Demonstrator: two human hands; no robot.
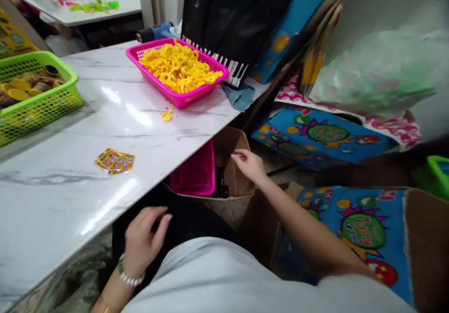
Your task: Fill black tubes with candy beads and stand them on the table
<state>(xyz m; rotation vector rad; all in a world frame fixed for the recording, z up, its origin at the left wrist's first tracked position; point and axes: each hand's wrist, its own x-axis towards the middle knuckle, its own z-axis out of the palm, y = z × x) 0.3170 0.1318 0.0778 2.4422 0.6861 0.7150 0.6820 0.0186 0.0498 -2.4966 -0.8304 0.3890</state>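
My left hand [142, 240] rests below the marble table's edge on my dark lap, fingers loosely bent and apart, holding nothing. It wears a bead bracelet. My right hand [248, 163] reaches over an open cardboard box [235, 182] beside the table; its fingers are drawn together over the box, and whether anything is between them I cannot make out. A pink basket [194, 172] sits inside that box. On the white marble table [70, 182] lie a small stack of colourful packets [114, 161] and a pink tray [182, 98] heaped with yellow rings [177, 67].
A green basket [42, 105] of yellow-lidded items stands at the table's left. One loose yellow ring [167, 115] lies before the pink tray. Blue printed cartons [319, 135] and a clear plastic bag [379, 69] crowd the floor on the right. A black bag [228, 18] leans behind the tray.
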